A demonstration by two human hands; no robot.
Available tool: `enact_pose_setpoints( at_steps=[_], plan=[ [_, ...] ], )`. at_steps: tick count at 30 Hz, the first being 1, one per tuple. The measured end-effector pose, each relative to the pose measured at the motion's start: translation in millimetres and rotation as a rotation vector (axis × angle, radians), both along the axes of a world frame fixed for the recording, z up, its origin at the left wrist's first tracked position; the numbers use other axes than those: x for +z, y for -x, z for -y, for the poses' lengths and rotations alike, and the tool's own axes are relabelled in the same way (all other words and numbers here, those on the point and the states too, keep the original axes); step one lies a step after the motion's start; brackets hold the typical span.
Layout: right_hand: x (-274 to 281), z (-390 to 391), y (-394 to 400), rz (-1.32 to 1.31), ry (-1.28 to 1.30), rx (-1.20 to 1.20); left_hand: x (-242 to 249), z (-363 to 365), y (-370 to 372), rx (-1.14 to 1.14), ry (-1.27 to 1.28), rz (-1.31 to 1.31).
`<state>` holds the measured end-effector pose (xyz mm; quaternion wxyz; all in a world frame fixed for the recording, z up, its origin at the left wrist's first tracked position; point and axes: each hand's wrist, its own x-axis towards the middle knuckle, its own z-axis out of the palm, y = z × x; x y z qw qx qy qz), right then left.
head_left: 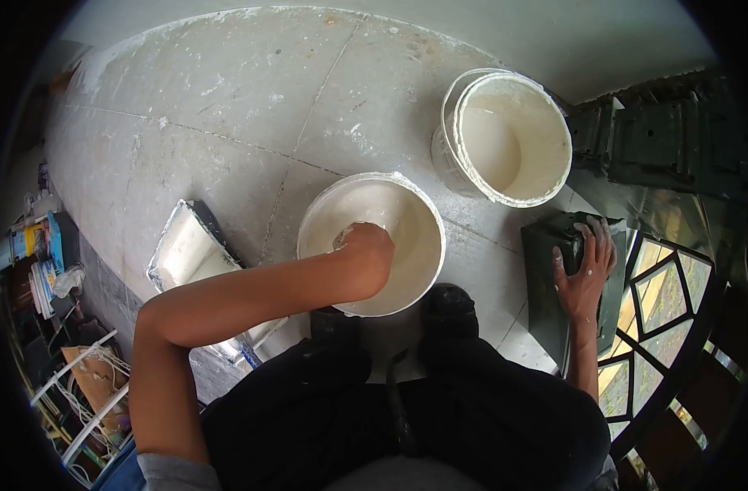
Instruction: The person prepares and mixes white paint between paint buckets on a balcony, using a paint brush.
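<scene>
My left hand [367, 245] is bent down inside a white bucket [421, 282] between my feet. Its fingers are mostly hidden behind the wrist, so what they hold, if anything, does not show. The bucket has pale, whitish material inside and on its rim. Palm down, my right hand [586, 274] rests on the top of a dark green box [545, 254], its fingers spread and smeared with white. Nothing is held in that hand.
A second bucket [550, 135] with whitish contents stands at the upper right. Left of the near bucket lies a white-smeared tray [183, 250]. Dark cases [652, 139] and a metal grille [633, 327] are at the right. Cluttered shelving [87, 393] lines the left.
</scene>
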<state>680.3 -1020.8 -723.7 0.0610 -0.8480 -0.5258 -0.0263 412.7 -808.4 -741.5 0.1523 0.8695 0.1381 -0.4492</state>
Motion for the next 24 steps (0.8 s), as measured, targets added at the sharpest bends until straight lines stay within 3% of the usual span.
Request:
enact_pose_setpoints(
  at_steps=[3, 7, 10, 13, 16, 19, 22, 24],
  plan=[
    [-0.7, 1.0, -0.2, 0.007, 0.005, -0.002, -5.9, -12.8, -1.8, 0.178, 0.297, 0.222],
    [-1.3, 1.4, -0.6, 0.015, 0.003, 0.008, -7.5, -20.7, -2.2, 0.365, 0.114, 0.503],
    [-1.1, 1.5, -0.4, 0.016, 0.002, 0.01, 3.9, -7.8, -6.1, 0.298, -0.145, 0.287],
    [-0.9, 1.3, 0.1, 0.016, -0.006, 0.012, -4.1, 0.2, -0.1, 0.068, -0.132, 0.116],
    [-0.2, 1.2, 0.9, 0.017, 0.001, 0.006, 1.2, -7.1, -0.5, 0.05, 0.22, 0.252],
    [-2.5, 3.5, -0.8, 0.02, -0.011, 0.014, -6.9, -14.8, -20.6, 0.187, 0.308, 0.173],
    [-2.0, 3.5, -0.1, 0.016, -0.008, 0.012, -13.9, -25.1, -13.7, 0.411, 0.145, 0.537],
    [-0.3, 2.3, 0.7, 0.011, -0.005, 0.008, -8.5, -23.6, -3.3, 0.353, -0.016, 0.507]
  ],
)
